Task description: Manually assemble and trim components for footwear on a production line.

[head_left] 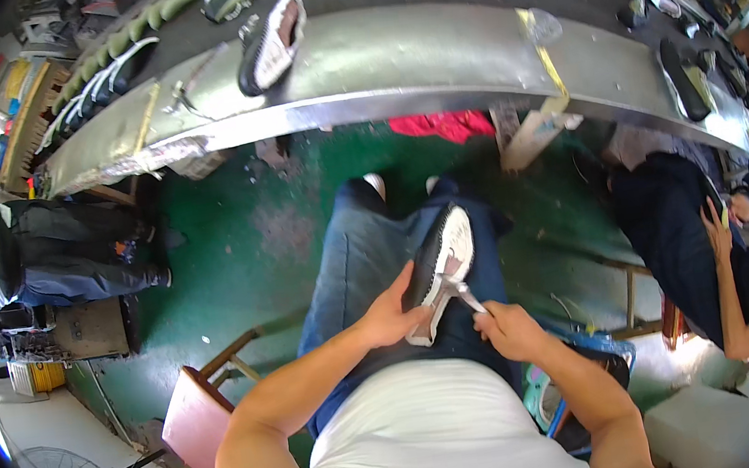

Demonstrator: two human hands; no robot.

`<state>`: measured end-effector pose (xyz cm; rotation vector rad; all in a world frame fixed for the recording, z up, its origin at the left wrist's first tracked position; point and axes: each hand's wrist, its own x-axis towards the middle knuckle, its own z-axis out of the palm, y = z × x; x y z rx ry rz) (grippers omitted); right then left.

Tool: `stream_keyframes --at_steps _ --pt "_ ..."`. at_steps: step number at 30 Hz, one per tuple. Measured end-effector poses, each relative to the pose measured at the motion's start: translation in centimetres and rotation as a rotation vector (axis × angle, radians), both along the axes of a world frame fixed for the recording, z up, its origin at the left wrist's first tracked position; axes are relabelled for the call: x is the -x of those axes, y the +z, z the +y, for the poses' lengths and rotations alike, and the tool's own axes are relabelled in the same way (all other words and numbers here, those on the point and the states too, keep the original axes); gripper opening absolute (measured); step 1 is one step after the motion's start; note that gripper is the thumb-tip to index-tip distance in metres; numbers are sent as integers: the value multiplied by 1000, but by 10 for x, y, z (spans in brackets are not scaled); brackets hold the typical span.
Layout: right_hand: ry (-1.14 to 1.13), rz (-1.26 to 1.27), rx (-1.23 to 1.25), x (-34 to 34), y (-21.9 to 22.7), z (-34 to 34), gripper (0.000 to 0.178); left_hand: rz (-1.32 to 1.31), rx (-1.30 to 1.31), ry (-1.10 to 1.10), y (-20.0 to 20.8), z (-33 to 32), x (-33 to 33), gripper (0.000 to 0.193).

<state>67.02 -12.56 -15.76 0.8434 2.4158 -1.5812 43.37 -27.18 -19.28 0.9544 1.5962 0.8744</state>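
A black and white shoe [457, 242] rests on my lap, tilted, its toe pointing away from me. Its underside faces up, with a pale gathered edge around a brownish middle. My left hand [392, 314] grips the shoe by its near left side, thumb along the dark upper. In my closed right hand [510, 330] is a short silvery metal hand tool [466, 295]. The tool's head meets the shoe's underside near the middle; its exact kind is hard to make out.
Ahead runs a long metal-edged bench [390, 54] with a dark belt. A similar shoe [275, 45] lies on its edge, and more shoes line the belt. One person [49, 250] stands at left; another [693, 242] sits at right. A pink stool [197, 424] stands at my left.
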Motion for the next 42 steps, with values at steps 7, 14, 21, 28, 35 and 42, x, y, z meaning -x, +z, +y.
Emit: stream_keyframes --at_steps 7,14,21,28,35,42 --pt "-254 39 362 -26 -38 -1 43 -782 -188 288 113 25 62 79" --pt "-313 67 677 -20 -64 23 48 -494 -364 361 212 239 171 76" --pt "-430 70 892 0 -55 45 43 1403 -357 166 203 425 276 67" --pt "-457 84 955 5 -61 65 45 1297 -256 -69 201 438 327 38" --pt "-365 -32 920 23 -47 72 51 1231 537 -49 204 311 463 76" --pt "-442 -18 884 6 -54 35 43 134 -377 283 259 209 349 56"
